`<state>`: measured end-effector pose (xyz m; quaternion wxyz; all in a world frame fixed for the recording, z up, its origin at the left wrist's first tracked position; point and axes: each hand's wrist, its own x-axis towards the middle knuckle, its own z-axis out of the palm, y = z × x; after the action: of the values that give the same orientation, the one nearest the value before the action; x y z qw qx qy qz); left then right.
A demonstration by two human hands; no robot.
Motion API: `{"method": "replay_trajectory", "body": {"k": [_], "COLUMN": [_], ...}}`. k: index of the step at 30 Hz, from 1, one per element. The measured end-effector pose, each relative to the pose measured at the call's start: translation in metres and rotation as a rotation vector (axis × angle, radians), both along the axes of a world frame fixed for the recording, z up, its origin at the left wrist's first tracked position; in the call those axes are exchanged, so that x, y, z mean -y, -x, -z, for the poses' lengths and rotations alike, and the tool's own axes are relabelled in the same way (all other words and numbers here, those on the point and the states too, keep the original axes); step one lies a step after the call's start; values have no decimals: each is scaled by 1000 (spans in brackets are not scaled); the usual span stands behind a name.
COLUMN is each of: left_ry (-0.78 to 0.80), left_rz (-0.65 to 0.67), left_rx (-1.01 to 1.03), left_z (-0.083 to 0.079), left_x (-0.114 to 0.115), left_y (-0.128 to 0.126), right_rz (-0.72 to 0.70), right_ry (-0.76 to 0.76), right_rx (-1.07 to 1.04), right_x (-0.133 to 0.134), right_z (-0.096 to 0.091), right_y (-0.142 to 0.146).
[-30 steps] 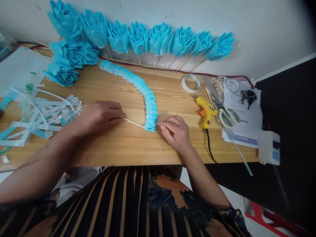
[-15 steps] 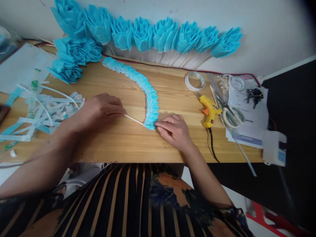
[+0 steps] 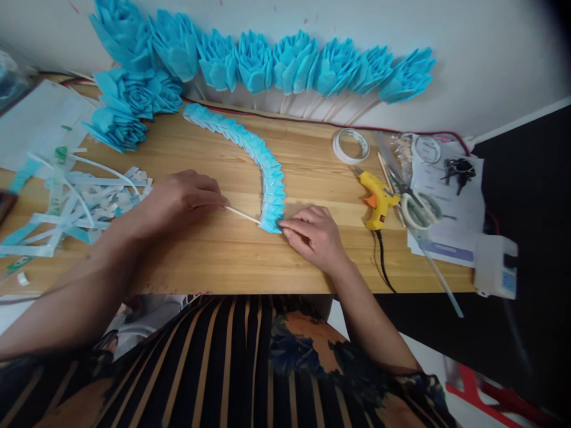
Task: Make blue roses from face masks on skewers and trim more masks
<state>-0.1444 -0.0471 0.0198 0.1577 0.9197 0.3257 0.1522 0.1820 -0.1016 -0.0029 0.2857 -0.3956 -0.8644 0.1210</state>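
Observation:
A long curved strip of folded blue paper petals (image 3: 250, 148) lies across the wooden table (image 3: 214, 255). My left hand (image 3: 178, 199) is closed on a thin wooden stick (image 3: 243, 216), whose far tip lies at the strip's near end. My right hand (image 3: 314, 235) rests on the table just right of that end, its fingertips pinching the last blue fold.
Finished blue paper flowers (image 3: 285, 62) on sticks lean against the wall, with more (image 3: 127, 104) at the left. White and blue paper scraps (image 3: 75, 199) lie at the left. A tape roll (image 3: 351, 145), yellow glue gun (image 3: 377, 199), scissors (image 3: 417, 208) and papers sit at the right.
The view shifted slightly. My right hand's fingertips have closed in on the strip's near end. The left hand and stick have hardly moved.

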Motion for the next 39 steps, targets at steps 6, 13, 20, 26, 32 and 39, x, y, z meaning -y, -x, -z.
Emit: {"method": "replay_trajectory", "body": {"k": [6,13,20,26,32,39], "left_ry": [33,58,112,147,148,136], "left_rz": [-8,-7,-19,-40,-39,-83], "left_rx": [-4,-16,4,-24,-12,32], "left_z": [-4,-10,-4,-6,-4,-3], "left_x": [2,6,5,7,5,7], "left_y": [-1,-4,-4,-5,-6,-9], "right_rz": [43,56,9,-48,-30,-2], "right_ry": [36,-24,-67,-64,-69,-33], "right_rx": [-84,-117,-71,106,220,157], "right_x": [5,5,3,-5,-11,-14], "right_z": [-5,-4,-11,-21,-20,-11], "right_y": [-1,-1,2,17,32,35]}}
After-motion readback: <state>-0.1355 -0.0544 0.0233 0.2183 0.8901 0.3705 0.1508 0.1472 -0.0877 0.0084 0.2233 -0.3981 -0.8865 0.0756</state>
